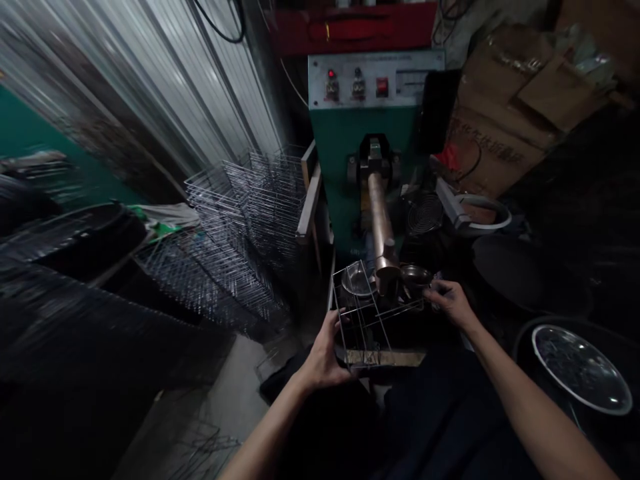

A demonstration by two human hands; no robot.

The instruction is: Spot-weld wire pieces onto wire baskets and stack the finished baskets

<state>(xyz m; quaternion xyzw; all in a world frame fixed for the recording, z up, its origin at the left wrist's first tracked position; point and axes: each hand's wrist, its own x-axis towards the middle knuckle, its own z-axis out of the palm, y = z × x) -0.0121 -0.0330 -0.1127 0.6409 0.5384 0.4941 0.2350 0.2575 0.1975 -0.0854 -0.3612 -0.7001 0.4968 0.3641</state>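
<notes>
Two bowls (416, 271), contents unclear, sit beyond a wire frame (378, 310); left grip (327, 357) clasps, right grip (451, 305) pinches it.

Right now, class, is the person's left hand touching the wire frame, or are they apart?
Touching. The head view shows the left hand gripping the left side of the wire frame, with no gap visible between them.

Shiny metal wire frame (378, 314), matt cardboard (493, 163).

Cardboard box (533, 123): Chinese characters (500, 148), blurred; control panel (371, 81) lettering unreadable.
</notes>
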